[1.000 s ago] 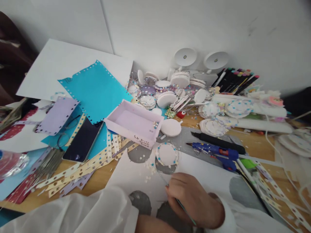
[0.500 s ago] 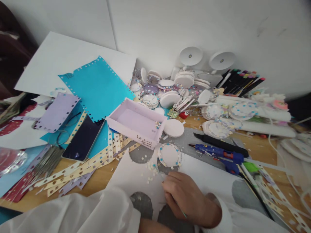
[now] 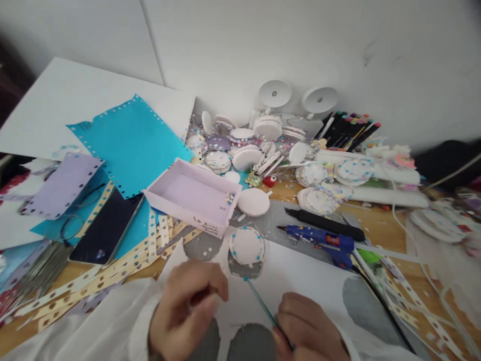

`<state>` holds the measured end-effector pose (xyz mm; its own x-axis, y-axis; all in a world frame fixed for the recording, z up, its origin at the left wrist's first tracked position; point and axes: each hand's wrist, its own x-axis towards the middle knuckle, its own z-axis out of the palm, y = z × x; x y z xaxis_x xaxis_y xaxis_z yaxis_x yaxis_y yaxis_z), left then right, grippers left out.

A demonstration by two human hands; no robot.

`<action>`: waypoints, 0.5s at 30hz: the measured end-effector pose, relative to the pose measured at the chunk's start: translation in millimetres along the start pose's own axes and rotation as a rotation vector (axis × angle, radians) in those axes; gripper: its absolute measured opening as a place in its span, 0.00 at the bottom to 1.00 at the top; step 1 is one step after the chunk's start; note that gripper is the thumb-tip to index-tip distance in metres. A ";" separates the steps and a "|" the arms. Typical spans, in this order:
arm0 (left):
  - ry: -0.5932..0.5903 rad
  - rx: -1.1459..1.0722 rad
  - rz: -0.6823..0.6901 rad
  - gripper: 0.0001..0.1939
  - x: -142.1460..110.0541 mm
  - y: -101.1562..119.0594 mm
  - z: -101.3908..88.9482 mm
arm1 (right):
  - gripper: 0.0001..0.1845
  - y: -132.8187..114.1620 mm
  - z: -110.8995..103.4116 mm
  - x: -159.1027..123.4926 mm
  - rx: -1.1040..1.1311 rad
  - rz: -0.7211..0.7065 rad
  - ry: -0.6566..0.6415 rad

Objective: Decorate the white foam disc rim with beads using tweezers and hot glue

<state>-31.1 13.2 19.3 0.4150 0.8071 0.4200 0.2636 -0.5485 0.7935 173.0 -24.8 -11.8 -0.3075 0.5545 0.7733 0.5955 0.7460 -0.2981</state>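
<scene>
My right hand is closed around slender teal tweezers, which point up and to the left. A tiny blue star shows at their tip, just below a round white disc edged with blue pieces. My left hand hovers left of the tweezers, fingers loosely curled, thumb a little apart, and I see nothing in it. Beneath both hands lies a white sheet with round holes cut out, over a grey mat.
A lilac box with a few small stars stands beyond the hands. To the right lie a blue glue gun and a black cutter. Punched paper strips and a phone are at left; decorated discs pile up behind.
My left hand has come into view from below. My right hand has moved right and down, exposing the tweezers with the blue star at their tip. The camera view has shifted right.
</scene>
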 end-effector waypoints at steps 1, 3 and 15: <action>-0.007 -0.071 -0.077 0.19 4.7 -2.8 -2.8 | 0.21 -0.2 1.1 -1.6 0.006 -0.003 0.017; -0.040 -0.197 -0.225 0.19 11.8 -6.4 -4.3 | 0.21 0.2 2.3 -2.2 0.033 -0.006 0.068; -0.236 -0.286 -0.389 0.13 15.5 -6.6 8.3 | 0.18 -8.2 -9.5 3.8 0.127 0.192 -0.154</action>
<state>-19.2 27.5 16.9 0.5271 0.8497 -0.0130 0.2027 -0.1109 0.9729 174.0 -32.3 -1.1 -0.3127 0.7326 0.6045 0.5586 0.6566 -0.5068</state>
